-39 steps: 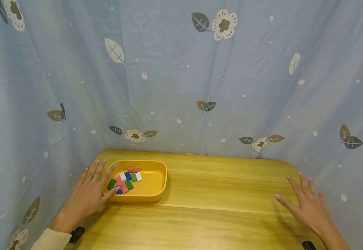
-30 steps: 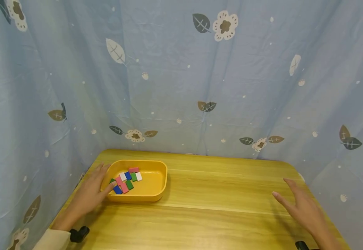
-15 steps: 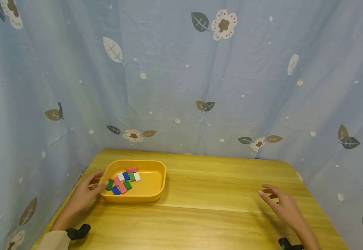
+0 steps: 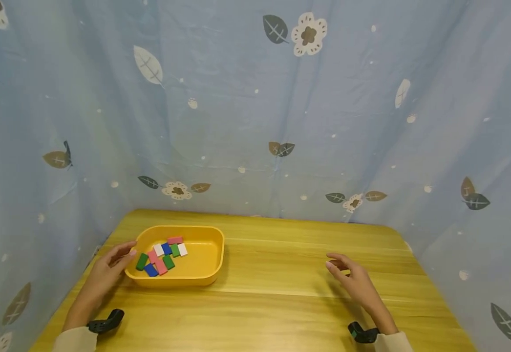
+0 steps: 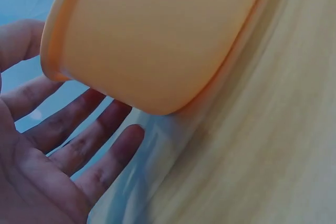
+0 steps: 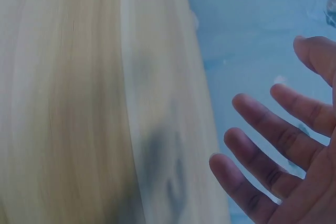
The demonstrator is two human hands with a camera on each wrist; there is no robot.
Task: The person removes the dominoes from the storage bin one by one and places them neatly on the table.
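A yellow tray [image 4: 202, 283] stands on the wooden table toward the left. Small flat blocks in green, blue, pink and white lie in its left half, among them a dark green block [image 4: 141, 261] and a blue block [image 4: 151, 270]. My left hand [image 4: 105, 271] is at the tray's left rim, thumb over the edge and fingers on the outside. In the left wrist view the tray's wall [image 5: 157, 35] hides several of its fingertips, while the little finger stays apart from it. My right hand [image 4: 353, 279] hovers over the table's right side, fingers loosely bent, holding nothing.
The wooden table [image 4: 273, 318] has rounded back corners. A blue curtain [image 4: 238, 122] with leaf and flower prints hangs close behind it and along both sides. A black wrist device [image 4: 106, 322] sits on the left wrist, another black wrist device [image 4: 363, 333] on the right.
My left hand has drawn back from above the tray to its left rim. My right hand has moved inward from the table's right edge, its fingers bending. The view has shifted slightly.
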